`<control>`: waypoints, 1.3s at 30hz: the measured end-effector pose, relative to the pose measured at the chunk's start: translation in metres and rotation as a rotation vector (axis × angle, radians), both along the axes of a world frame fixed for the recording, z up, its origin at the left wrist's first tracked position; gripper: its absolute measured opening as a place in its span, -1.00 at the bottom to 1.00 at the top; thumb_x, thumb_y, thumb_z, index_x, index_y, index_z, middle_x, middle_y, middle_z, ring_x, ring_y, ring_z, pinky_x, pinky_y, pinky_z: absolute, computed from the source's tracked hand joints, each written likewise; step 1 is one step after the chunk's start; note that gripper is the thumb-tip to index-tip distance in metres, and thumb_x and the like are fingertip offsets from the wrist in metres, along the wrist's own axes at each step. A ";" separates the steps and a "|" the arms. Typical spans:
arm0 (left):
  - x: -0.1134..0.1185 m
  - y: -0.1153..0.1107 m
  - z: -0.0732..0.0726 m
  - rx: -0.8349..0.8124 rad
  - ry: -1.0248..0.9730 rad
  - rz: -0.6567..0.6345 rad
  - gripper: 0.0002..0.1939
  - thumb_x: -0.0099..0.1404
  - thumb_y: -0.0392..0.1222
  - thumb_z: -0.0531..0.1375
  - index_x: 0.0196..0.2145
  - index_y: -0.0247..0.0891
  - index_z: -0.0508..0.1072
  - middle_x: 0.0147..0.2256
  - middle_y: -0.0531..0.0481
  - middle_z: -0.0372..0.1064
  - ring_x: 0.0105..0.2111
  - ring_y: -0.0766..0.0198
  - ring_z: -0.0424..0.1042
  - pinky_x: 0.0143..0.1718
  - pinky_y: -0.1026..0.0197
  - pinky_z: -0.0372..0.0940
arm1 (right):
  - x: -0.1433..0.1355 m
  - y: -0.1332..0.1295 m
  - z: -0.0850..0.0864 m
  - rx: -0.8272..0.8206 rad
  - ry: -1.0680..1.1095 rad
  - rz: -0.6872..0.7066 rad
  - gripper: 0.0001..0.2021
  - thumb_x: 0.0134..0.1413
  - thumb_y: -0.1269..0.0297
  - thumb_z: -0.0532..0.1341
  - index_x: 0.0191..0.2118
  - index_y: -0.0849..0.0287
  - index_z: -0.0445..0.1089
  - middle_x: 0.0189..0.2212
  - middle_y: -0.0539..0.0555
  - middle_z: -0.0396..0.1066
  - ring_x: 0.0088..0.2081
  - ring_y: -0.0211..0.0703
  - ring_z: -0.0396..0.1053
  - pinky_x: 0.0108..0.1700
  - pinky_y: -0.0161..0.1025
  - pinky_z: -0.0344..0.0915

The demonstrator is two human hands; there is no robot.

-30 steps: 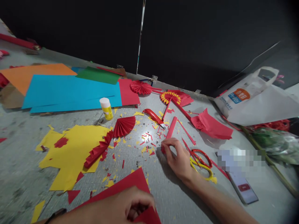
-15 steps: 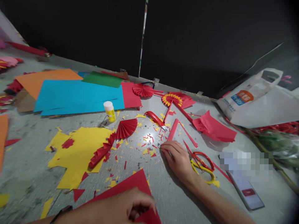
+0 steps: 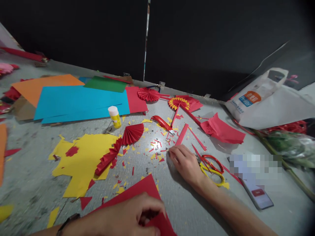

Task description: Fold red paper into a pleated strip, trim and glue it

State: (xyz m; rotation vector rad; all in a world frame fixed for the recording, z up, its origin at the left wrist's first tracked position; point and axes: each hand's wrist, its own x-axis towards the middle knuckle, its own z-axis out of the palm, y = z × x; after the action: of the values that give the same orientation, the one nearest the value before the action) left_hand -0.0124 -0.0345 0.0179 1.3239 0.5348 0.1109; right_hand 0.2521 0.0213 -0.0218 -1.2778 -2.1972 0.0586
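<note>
My left hand (image 3: 133, 213), with a dark band at the wrist, is closed on a sheet of red paper (image 3: 147, 185) at the bottom centre; one part of the sheet is folded up by the thumb. My right hand (image 3: 185, 165) rests on the grey surface with fingers bent together over the lower end of a narrow red paper strip (image 3: 182, 134); its fingertips are partly hidden. Beside that wrist lie scissors (image 3: 213, 168) with red and yellow handles. A red box cutter (image 3: 161, 122) lies beyond, among paper scraps. Left of it are a pleated red paper fan (image 3: 133, 133) and a glue stick (image 3: 114, 117).
Cut yellow paper (image 3: 81, 164) lies at left, with blue sheets (image 3: 81, 103) behind it. A yellow-edged paper rosette (image 3: 179, 103) and crumpled red paper (image 3: 223, 129) lie farther back. A phone (image 3: 258, 193) and a white bag (image 3: 251, 98) are at right. A black panel (image 3: 98, 36) closes off the back.
The view has shifted slightly. My left thumb now shows over the folded red paper at the bottom edge. My right hand stays at the strip's lower end.
</note>
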 end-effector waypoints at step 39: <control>0.002 0.001 -0.008 0.003 -0.085 0.020 -0.87 0.18 -0.18 0.24 -0.35 -0.20 0.33 -0.44 0.14 0.21 -0.43 0.36 0.17 -0.44 0.31 0.05 | 0.085 -0.098 0.041 -0.662 0.163 -0.273 -0.64 0.36 0.04 0.27 0.15 0.06 0.49 -0.52 -0.06 0.47 -0.55 -0.11 0.40 -0.49 -0.23 0.26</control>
State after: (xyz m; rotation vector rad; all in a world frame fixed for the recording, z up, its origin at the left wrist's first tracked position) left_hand -0.0105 -0.0332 0.0098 1.3107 0.4755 0.1838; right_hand 0.3367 -0.0770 0.0192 -1.8337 -1.9014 0.8068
